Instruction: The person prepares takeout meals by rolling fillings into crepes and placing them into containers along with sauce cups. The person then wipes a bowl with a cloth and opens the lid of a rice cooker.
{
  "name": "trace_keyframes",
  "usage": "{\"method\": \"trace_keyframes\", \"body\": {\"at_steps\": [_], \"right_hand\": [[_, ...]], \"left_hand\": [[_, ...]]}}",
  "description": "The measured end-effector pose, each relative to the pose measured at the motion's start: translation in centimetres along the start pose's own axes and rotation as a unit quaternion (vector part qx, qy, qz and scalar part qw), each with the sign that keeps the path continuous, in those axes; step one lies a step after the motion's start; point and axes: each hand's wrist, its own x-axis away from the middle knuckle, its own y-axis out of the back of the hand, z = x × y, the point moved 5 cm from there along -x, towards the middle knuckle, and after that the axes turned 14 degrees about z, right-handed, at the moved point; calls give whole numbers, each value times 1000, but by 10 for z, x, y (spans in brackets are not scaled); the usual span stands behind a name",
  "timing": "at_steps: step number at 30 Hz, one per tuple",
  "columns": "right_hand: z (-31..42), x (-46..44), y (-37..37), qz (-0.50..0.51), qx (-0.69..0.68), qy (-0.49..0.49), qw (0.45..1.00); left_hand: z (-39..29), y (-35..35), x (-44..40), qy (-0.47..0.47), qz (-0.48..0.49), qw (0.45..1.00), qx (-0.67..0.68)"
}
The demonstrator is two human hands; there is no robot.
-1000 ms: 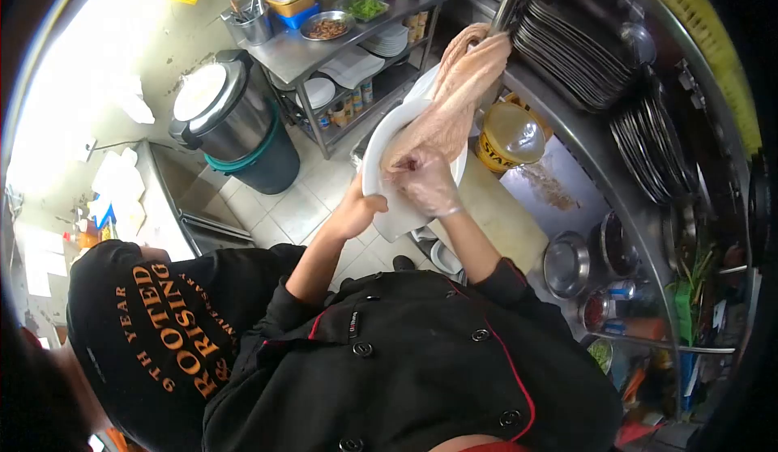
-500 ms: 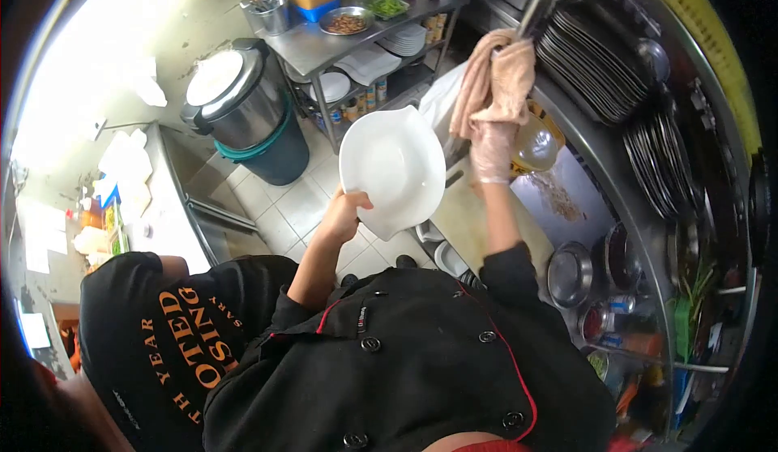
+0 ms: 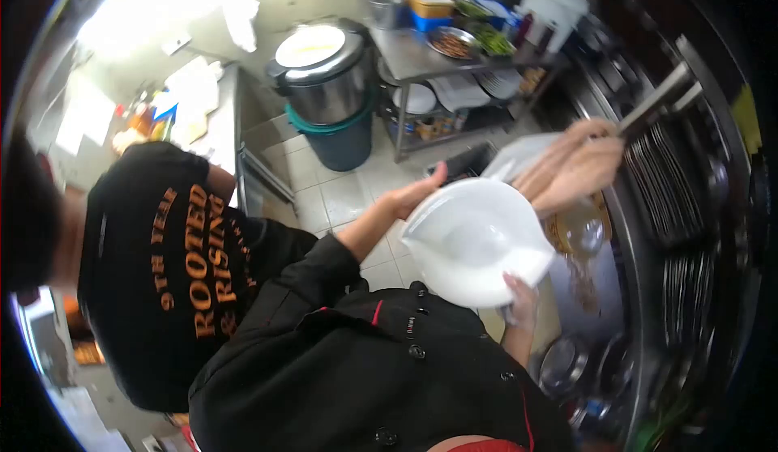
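Note:
A white bowl [image 3: 478,241] with pointed ends is tilted in front of my chest. My right hand [image 3: 521,304], in a clear glove, grips its lower right rim. At the upper left rim is my left hand [image 3: 415,193], bare and flat, with its fingers stretched out beside the bowl. A pinkish cloth [image 3: 571,168], blurred by motion, hangs from a metal bar just beyond the bowl.
A co-worker in a black shirt [image 3: 154,274] stands close on the left. Ahead are a large cooker [image 3: 320,79] on a green bin [image 3: 340,144] and a steel table [image 3: 413,59] with food containers. Stacked dark plates [image 3: 664,185] line the right.
My right hand has left the cloth and taken the bowl's rim. My left hand has loosened from a grip to stretched fingers. The view has turned, and the bowl appears farther right.

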Motion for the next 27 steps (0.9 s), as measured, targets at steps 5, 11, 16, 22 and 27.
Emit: {"method": "trace_keyframes", "body": {"at_steps": [5,11,16,22,27], "right_hand": [[13,47,35,-54,13,111,992],[28,50,18,-36,-121,-1,992],[1,-13,15,65,204,141,967],[14,-125,-61,190,291,233,908],[18,-242,-155,337,382,295,808]], "left_hand": [[60,-28,-80,-128,-83,975,160],[133,-12,-82,-90,-110,960,243],[110,74,-48,-143,-111,960,213],[11,65,122,-145,-195,968,66],[11,112,197,-94,-313,944,-48]]}}
